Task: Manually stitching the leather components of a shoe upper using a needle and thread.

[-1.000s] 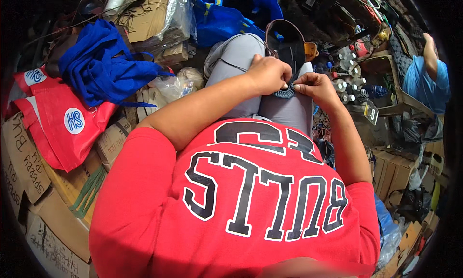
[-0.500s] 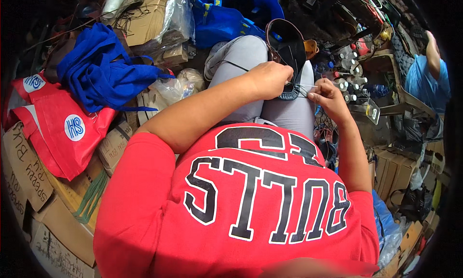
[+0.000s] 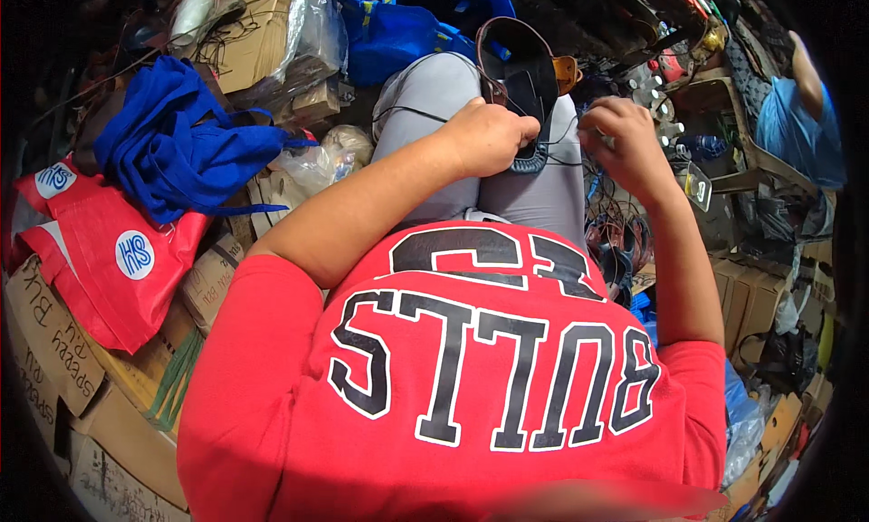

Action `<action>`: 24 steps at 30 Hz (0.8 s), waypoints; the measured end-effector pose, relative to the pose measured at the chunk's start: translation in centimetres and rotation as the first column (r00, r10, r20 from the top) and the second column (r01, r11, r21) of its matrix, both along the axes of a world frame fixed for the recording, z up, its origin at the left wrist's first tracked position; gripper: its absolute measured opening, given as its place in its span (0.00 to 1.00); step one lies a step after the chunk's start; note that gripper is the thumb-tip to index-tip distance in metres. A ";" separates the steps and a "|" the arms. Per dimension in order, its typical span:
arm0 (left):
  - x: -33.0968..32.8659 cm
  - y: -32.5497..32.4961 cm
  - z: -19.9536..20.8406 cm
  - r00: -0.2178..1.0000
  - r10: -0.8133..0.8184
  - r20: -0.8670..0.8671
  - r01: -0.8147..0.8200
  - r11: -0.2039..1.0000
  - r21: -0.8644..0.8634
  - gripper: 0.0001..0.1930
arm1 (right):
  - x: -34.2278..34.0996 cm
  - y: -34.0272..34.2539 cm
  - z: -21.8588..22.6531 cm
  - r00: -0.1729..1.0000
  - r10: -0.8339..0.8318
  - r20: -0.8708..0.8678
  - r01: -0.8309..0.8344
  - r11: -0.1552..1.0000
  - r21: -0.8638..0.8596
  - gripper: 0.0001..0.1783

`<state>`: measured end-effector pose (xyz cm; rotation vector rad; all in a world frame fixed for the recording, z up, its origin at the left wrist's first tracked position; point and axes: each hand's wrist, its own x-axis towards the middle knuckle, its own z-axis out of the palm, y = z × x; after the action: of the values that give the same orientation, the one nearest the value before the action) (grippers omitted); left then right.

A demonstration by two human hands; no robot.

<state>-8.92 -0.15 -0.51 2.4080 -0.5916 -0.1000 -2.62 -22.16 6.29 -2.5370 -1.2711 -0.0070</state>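
A black sandal (image 3: 528, 86) with a brown strap rests on my grey-trousered lap (image 3: 425, 105), toe pointing away from me. My left hand (image 3: 489, 137) is closed around its near end. To the right, my right hand (image 3: 623, 140) is a short way off the sandal with its fingers pinched together. A thin dark thread (image 3: 563, 162) runs from the sandal's edge to those fingers. My red shirt (image 3: 471, 377) fills the lower part of the view.
Cardboard boxes (image 3: 54, 341), a red bag (image 3: 109, 250) and a blue cloth (image 3: 181, 151) lie at my left. Blue bags (image 3: 398, 33) sit ahead. Shelves of small items (image 3: 688, 87) and another person in blue (image 3: 797, 124) are at the right.
My right hand has drawn away to the right of the sandal, pulling the thread out. My left hand has stayed closed on the sandal's near end.
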 end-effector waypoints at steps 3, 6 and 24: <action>0.2 0.1 0.5 1.000 0.000 0.010 0.000 1.000 0.022 0.03 | -1.2 2.1 -0.5 0.975 0.183 0.128 -0.127 0.927 -0.354 0.03; 0.0 0.2 1.3 0.997 -0.024 0.075 0.015 0.992 0.122 0.06 | -1.1 2.3 -1.4 0.978 0.204 0.029 -0.182 0.922 -0.342 0.03; -3.4 -0.7 8.8 0.900 -0.424 -0.102 0.178 0.571 -0.802 0.05 | -0.9 4.1 0.8 0.305 0.670 -0.677 0.511 0.485 0.710 0.11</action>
<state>-12.28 -0.81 8.27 1.3774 -0.7235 -0.2738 -3.55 -18.02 7.09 -0.9768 -0.5261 0.6497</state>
